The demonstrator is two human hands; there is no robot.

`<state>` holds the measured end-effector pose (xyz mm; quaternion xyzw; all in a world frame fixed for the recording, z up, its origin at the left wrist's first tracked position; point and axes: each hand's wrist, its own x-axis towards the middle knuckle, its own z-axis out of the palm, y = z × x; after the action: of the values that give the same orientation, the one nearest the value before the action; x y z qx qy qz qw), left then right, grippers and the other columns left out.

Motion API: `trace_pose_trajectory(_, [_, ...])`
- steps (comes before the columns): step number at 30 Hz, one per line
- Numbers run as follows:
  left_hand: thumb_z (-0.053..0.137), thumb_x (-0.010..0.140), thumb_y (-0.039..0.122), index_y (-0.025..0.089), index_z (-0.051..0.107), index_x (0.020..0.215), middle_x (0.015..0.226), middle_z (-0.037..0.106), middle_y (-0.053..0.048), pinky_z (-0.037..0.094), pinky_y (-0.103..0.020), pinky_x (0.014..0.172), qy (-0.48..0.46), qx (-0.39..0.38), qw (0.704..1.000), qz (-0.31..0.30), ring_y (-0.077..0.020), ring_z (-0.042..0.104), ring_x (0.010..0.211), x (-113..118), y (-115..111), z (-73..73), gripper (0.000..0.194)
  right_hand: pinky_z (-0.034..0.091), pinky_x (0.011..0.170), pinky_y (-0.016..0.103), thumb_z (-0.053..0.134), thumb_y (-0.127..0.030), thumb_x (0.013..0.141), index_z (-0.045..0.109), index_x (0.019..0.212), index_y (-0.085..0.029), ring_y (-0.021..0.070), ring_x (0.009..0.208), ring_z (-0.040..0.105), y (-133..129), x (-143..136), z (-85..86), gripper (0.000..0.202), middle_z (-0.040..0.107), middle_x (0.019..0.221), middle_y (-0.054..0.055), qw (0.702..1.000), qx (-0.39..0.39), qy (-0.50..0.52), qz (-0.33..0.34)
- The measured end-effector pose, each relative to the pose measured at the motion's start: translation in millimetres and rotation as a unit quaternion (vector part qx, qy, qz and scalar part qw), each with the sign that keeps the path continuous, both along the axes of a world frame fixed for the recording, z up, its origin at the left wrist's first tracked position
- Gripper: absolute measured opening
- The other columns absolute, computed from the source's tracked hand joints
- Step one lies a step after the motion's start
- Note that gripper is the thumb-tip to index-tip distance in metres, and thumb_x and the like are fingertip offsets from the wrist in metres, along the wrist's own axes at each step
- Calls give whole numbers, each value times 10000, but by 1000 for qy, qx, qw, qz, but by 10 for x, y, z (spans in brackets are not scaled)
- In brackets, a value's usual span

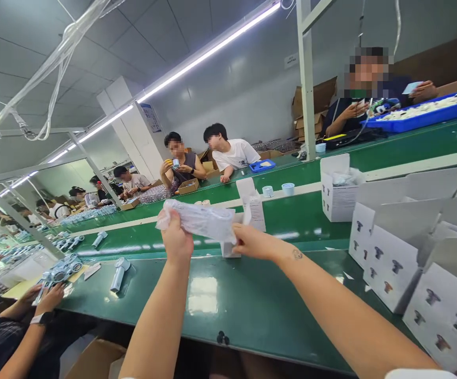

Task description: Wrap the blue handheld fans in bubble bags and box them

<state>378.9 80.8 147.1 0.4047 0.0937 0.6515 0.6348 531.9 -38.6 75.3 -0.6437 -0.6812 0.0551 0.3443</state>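
Note:
My left hand [178, 239] grips the left end of a clear plastic bag [208, 218] with a pale item in it, its exact kind blurred by the film. At the bag's right end the fingers of my right hand [252, 241] are closed on its edge. The bag is held up above the green bench, tilted slightly down to the right. Just behind and below it stands a small white box [231, 250], mostly hidden by the bag and my right hand. Another white carton [257, 210] with its lid raised stands farther back.
Several open white cartons [394, 268] with printed pictures crowd the right side. A filled carton [341, 195] stands behind them. Light-blue handheld fans [120, 275] lie at left, near a co-worker's hands [50, 297]. Blue cups [287, 188] sit on the conveyor. Co-workers sit across the line.

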Motion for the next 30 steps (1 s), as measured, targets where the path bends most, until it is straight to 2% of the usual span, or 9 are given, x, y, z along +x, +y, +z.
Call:
trace_pose_trajectory(5, [788,704,287,225,532,966,937,648,11,507,-274,852,15,8,999,33,-131,635,905,161,110,25,371,453,881,393,671,-138,773,650,974,-176,266,1000,568,52,-138,17,206,672,959,84,997,25,-69,10])
trace_pose_trajectory(10, [785,694,382,237,527,1011,952,636,5,497,-293,841,59,62,996,38,-142,622,888,-18,138,-75,434,488,799,353,652,-140,790,644,891,-199,251,973,579,-70,-208,151,117,647,973,74,997,0,-67,36])
trace_pose_trajectory(13, [788,678,433,227,537,984,863,600,24,480,-241,739,137,132,980,55,-115,584,762,-178,140,-155,446,482,831,372,641,-155,810,644,902,-204,253,1005,563,-167,-246,162,104,636,1022,77,994,-5,-69,80])
trace_pose_trajectory(18, [761,720,357,204,572,966,768,550,28,393,-189,614,310,260,909,100,-97,494,655,-453,136,-108,346,424,951,460,607,-217,852,618,998,-211,271,1091,482,-140,-248,-102,146,625,1104,81,988,100,-67,92])
trace_pose_trajectory(21, [774,683,288,212,566,946,684,502,50,352,-192,569,375,287,879,61,-99,446,591,-544,107,26,344,368,1034,505,580,-229,861,578,1077,-228,286,1188,409,-73,-217,-346,216,610,1095,85,982,171,-36,69])
trace_pose_trajectory(24, [752,665,229,221,556,919,656,500,59,346,-195,559,443,308,842,4,-103,438,567,-542,46,137,320,387,1044,500,589,-302,857,515,1204,-241,285,1269,367,-43,-181,-521,360,462,1264,121,978,200,49,18])
trace_pose_trajectory(26, [708,680,201,224,567,911,676,536,52,353,-199,560,497,322,805,-18,-109,453,574,-497,-16,170,271,415,1025,482,625,-390,835,472,1284,-268,298,1330,320,-35,-166,-547,489,285,1404,129,981,167,102,-5])
trace_pose_trajectory(28, [667,697,182,225,583,917,690,557,50,349,-200,555,538,334,773,-25,-111,457,573,-432,-84,177,239,445,989,461,689,-457,773,412,1355,-302,329,1370,277,-19,-161,-505,662,155,1483,121,987,91,132,19])
trace_pose_trajectory(30, [647,711,174,224,592,933,691,563,51,347,-198,554,554,347,756,-24,-109,459,572,-366,-136,170,234,457,959,443,734,-460,722,328,1403,-294,325,1314,374,8,-168,-434,810,247,1464,137,986,22,148,73])
